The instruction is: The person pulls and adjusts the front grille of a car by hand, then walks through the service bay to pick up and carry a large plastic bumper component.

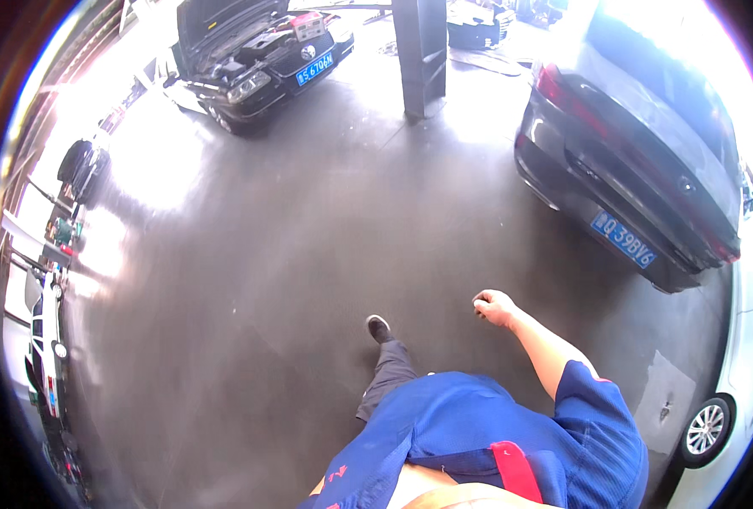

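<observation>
The dark car (588, 136) stands at upper right, rear end toward the wearer, a blue plate (623, 240) low on its tail; it is the thing nearest the right hand (493, 307), though well apart from it. That hand hangs over bare floor (308, 212), its fingers curled inward; I cannot tell how tightly, or whether they hold something small. The left hand is out of view, so its state cannot be told.

Below are the wearer's blue shirt (470, 411) with a red strip (516, 471), and one dark shoe (378, 328) ahead. A white car (751, 365) lines the right edge, a pale patch (666, 394) on the floor beside its wheel (706, 430). Farther off, a dark pillar (420, 59) stands between the dark car and a black car (262, 89) with its hood (218, 27) raised. Another white car (51, 339) sits at far left.
</observation>
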Demonstrator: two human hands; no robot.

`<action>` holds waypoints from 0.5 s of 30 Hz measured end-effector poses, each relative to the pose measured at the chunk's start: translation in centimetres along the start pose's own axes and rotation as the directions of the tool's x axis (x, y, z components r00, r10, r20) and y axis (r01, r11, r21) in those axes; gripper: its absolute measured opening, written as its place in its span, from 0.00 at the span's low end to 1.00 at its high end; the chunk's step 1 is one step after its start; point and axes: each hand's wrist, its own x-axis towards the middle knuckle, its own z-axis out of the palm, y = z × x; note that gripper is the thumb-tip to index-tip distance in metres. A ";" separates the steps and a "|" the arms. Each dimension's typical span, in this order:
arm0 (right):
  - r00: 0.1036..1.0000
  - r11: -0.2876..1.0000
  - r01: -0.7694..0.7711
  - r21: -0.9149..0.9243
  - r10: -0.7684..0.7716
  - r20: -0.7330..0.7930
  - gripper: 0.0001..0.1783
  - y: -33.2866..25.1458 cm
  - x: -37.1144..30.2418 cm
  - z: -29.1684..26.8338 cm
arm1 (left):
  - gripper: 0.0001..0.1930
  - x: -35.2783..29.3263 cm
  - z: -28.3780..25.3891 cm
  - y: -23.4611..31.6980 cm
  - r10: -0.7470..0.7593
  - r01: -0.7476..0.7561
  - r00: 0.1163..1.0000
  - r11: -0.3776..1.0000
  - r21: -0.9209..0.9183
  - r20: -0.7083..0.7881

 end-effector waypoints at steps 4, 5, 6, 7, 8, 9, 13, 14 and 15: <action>0.948 0.955 -0.294 -0.047 0.285 -0.142 0.13 -1.4 11.4 1.6 | 0.12 12.6 -20.7 5.0 0.123 -0.129 0.992 0.954 0.271 0.039; 0.938 0.900 -0.344 -0.267 0.317 -0.140 0.17 -0.2 11.8 1.3 | 0.13 14.7 -24.2 6.7 0.088 -0.092 0.995 0.993 -0.068 -0.056; 0.940 0.708 -0.185 -0.682 0.329 0.087 0.17 3.0 14.6 -0.4 | 0.14 16.0 -30.0 16.3 0.065 -0.053 0.980 0.996 0.067 -0.188; 0.942 0.788 -0.243 -0.566 0.331 0.057 0.17 0.8 15.6 0.6 | 0.14 17.0 -35.8 20.2 0.088 -0.065 0.958 0.994 0.092 -0.271; 0.941 0.850 -0.305 -0.429 0.339 0.003 0.16 -1.3 15.7 0.8 | 0.15 18.3 -41.1 22.8 0.127 -0.087 0.933 0.988 0.131 -0.336; 0.895 0.865 -0.427 -0.263 0.447 0.019 0.16 -2.9 16.7 0.7 | 0.14 20.1 -46.4 25.6 0.180 -0.147 0.888 0.983 0.108 -0.423; 0.757 0.736 -0.629 0.250 0.653 -0.018 0.12 -3.4 24.6 1.2 | 0.14 24.0 -60.8 43.0 0.168 -0.248 0.853 0.964 -0.100 -0.495; 0.730 0.708 -0.659 0.253 0.683 -0.010 0.11 -3.4 28.4 1.4 | 0.13 25.5 -64.1 45.5 0.183 -0.271 0.839 0.957 -0.102 -0.512; 0.698 0.687 -0.712 0.146 0.714 0.044 0.11 -3.7 31.6 1.8 | 0.12 27.2 -66.5 48.2 0.196 -0.283 0.829 0.955 -0.091 -0.523</action>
